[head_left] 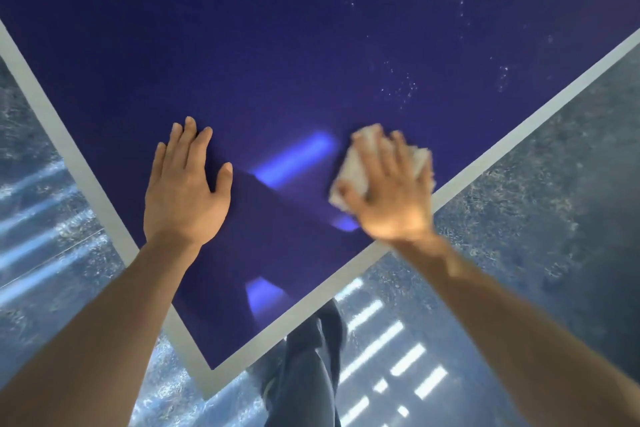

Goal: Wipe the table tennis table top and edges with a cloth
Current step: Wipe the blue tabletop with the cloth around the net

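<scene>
Cloth (360, 163) under spread right hand (388, 191); left hand (187, 184) flat, empty; press evenly toward far-right specks (405, 87).

Dark blue table top (311, 45), white border; pale cloth (356, 166) lying near right edge, white specks (401, 87) beyond.

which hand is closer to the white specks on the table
Right. The right hand, on the cloth, is just below the specks; the left hand lies flat farther away, toward the left edge.
</scene>
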